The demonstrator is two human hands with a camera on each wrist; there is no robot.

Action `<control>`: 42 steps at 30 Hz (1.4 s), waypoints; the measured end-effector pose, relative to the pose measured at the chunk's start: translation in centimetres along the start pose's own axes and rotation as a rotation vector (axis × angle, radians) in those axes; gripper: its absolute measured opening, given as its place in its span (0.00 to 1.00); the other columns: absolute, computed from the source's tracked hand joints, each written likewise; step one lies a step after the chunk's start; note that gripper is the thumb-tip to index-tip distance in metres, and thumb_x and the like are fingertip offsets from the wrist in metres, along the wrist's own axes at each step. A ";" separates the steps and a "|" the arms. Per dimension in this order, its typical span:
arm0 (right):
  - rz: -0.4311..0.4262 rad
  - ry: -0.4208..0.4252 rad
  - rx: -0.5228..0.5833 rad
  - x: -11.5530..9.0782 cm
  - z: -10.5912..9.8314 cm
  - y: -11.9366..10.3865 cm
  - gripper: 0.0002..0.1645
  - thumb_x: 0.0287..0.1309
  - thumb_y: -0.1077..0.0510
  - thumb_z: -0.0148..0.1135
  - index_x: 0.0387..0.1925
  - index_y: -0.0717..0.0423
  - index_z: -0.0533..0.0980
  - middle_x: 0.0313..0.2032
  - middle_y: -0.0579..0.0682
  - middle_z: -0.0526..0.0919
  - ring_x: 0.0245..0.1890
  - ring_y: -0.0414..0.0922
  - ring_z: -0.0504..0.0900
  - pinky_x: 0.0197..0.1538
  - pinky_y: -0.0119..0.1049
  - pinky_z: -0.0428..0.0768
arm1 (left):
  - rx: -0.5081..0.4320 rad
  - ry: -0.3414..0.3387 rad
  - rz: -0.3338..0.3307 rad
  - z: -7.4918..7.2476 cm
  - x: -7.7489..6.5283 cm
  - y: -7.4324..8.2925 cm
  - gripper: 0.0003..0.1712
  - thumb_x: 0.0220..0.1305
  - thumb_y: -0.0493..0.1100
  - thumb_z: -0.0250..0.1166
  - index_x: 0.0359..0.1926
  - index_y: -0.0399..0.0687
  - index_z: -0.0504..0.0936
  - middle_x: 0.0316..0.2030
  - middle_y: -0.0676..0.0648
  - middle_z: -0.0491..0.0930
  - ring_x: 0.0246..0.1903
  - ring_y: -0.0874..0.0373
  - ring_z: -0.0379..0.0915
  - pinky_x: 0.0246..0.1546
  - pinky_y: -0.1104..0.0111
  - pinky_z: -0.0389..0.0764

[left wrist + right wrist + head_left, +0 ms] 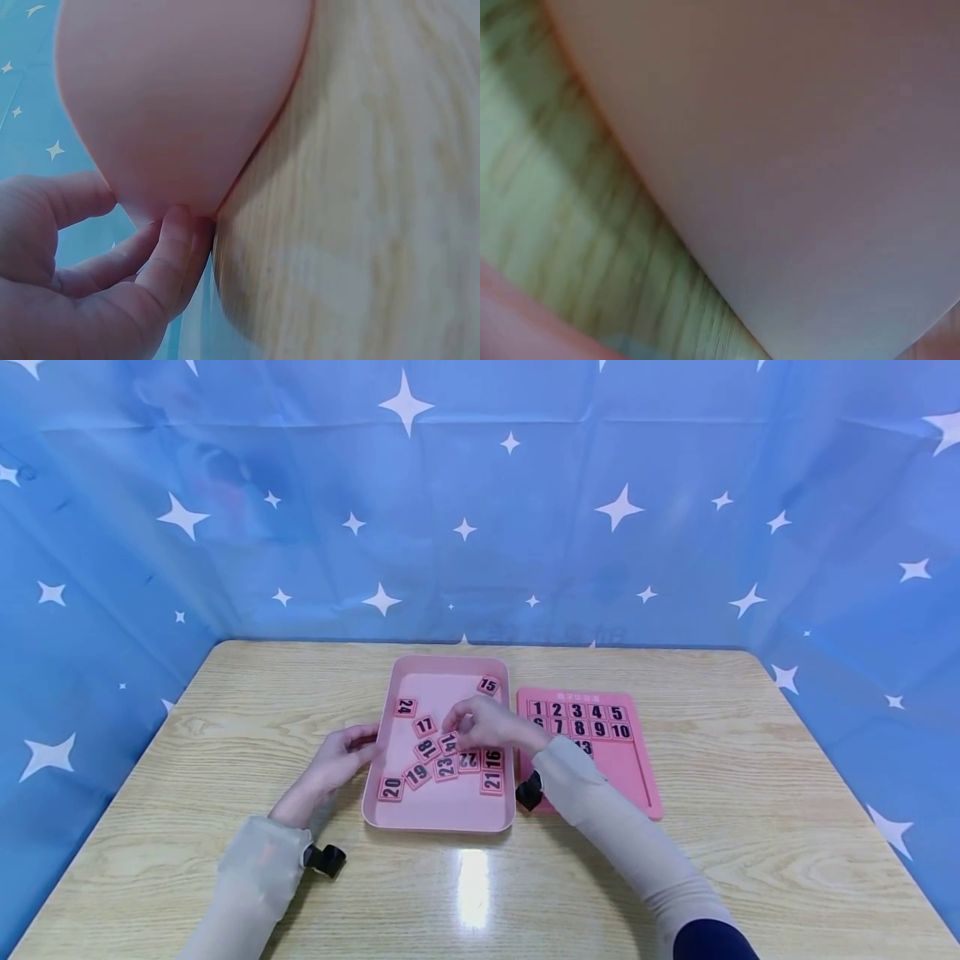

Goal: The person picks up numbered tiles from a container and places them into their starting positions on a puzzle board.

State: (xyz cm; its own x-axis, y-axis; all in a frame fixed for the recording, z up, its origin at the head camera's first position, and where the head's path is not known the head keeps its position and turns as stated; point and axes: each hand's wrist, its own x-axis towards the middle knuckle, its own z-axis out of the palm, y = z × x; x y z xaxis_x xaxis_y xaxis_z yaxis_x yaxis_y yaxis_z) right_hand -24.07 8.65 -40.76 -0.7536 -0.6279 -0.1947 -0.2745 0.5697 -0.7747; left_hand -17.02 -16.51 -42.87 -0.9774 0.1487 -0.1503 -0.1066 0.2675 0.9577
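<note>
Inside the pink tray (450, 814), my right hand (487, 722) pinches the number 14 tile (448, 742) between thumb and fingertips. Around it lie several pink number tiles, among them the number 17 tile (424, 726), the number 18 tile (427, 750) and the number 23 tile (446, 767). My left hand (337, 764) touches the tray's left side from outside; in the left wrist view its fingertips (176, 217) rest against the outer wall (187, 112). The right wrist view is filled by the tray's wall (795, 165), and the right fingers are hidden there.
Right of the tray lies a pink number board (647, 777) with rows of tiles, 1 to 10 on top and 13 below; my right forearm covers part of it. The number 15 tile (488, 685) sits at the tray's back right corner. A blue starred cloth (555, 568) hangs behind the wooden table (750, 793).
</note>
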 end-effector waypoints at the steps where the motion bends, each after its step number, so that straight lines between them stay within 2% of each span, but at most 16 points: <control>1: 0.001 -0.003 -0.007 0.0 0.0 0.0 0.15 0.45 0.69 0.68 0.38 0.58 0.81 0.35 0.48 0.81 0.31 0.41 0.74 0.36 0.29 0.74 | 0.000 0.000 0.000 0.0 0.0 0.0 0.24 0.61 0.29 0.56 0.57 0.21 0.67 0.51 0.27 0.72 0.44 0.53 0.73 0.42 0.78 0.75; 8: -0.028 -0.002 -0.060 -0.2 -0.1 0.2 0.13 0.46 0.68 0.69 0.37 0.60 0.81 0.33 0.49 0.81 0.29 0.39 0.76 0.33 0.28 0.76 | 0.004 -0.010 -0.004 0.2 -0.2 0.2 0.24 0.63 0.30 0.56 0.58 0.21 0.66 0.52 0.26 0.71 0.49 0.46 0.72 0.42 0.79 0.74; 18: -0.060 -0.005 -0.139 -0.5 -0.3 0.3 0.14 0.46 0.63 0.72 0.39 0.60 0.81 0.31 0.49 0.80 0.27 0.39 0.75 0.31 0.27 0.75 | -0.016 -0.020 -0.007 0.4 -0.2 0.4 0.24 0.63 0.30 0.55 0.58 0.20 0.65 0.53 0.26 0.71 0.50 0.43 0.70 0.42 0.79 0.74; 23: -0.067 0.028 -0.111 -1.2 -1.2 0.2 0.15 0.46 0.62 0.71 0.39 0.59 0.81 0.34 0.48 0.77 0.26 0.40 0.74 0.30 0.29 0.75 | -0.009 -0.021 -0.014 0.5 -0.2 0.5 0.24 0.63 0.30 0.55 0.59 0.21 0.65 0.53 0.26 0.71 0.49 0.45 0.71 0.42 0.79 0.74; 26: -0.099 0.040 -0.071 -2.2 -2.5 0.0 0.15 0.47 0.65 0.68 0.41 0.59 0.80 0.35 0.50 0.76 0.21 0.40 0.71 0.24 0.29 0.72 | 0.001 -0.017 -0.018 0.4 -0.1 0.5 0.24 0.63 0.30 0.55 0.59 0.22 0.66 0.53 0.27 0.71 0.49 0.46 0.71 0.42 0.79 0.74; 28: -0.125 0.046 -0.059 -3.0 -3.5 -0.1 0.16 0.47 0.66 0.66 0.42 0.59 0.80 0.30 0.50 0.76 0.16 0.40 0.67 0.21 0.30 0.68 | 0.009 -0.015 -0.020 0.3 -0.1 0.4 0.24 0.63 0.31 0.56 0.59 0.22 0.66 0.53 0.27 0.71 0.49 0.46 0.71 0.42 0.79 0.74; 33: -0.147 0.066 -0.101 -5.7 -5.6 0.2 0.16 0.48 0.63 0.68 0.42 0.55 0.80 0.25 0.48 0.74 0.15 0.38 0.64 0.20 0.29 0.66 | 0.024 -0.018 -0.023 0.2 -0.3 0.4 0.25 0.63 0.32 0.56 0.59 0.23 0.65 0.53 0.27 0.71 0.50 0.44 0.71 0.43 0.78 0.75; 38: -0.186 0.103 -0.146 -9.0 -7.2 1.5 0.15 0.47 0.65 0.68 0.40 0.56 0.80 0.26 0.51 0.73 0.16 0.37 0.62 0.21 0.29 0.64 | 0.047 -0.012 -0.035 0.2 -0.4 0.5 0.25 0.64 0.33 0.56 0.60 0.24 0.66 0.53 0.29 0.71 0.50 0.45 0.70 0.43 0.77 0.74; 42: -0.179 0.127 -0.167 -11.6 -8.0 3.3 0.16 0.44 0.67 0.67 0.40 0.61 0.79 0.24 0.50 0.74 0.16 0.35 0.61 0.20 0.28 0.63 | 0.049 -0.007 -0.037 0.2 -0.5 0.6 0.25 0.64 0.33 0.56 0.60 0.24 0.66 0.54 0.28 0.71 0.51 0.43 0.69 0.43 0.78 0.74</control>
State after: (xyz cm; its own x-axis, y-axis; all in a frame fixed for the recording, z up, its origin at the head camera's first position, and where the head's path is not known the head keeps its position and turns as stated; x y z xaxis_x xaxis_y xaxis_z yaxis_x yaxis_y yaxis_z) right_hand -21.02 22.02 -36.29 -0.7502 -0.6609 0.0214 -0.4967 0.5419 -0.6780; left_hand -16.58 -16.27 -42.30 -0.9717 0.1440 -0.1874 -0.1336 0.3196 0.9381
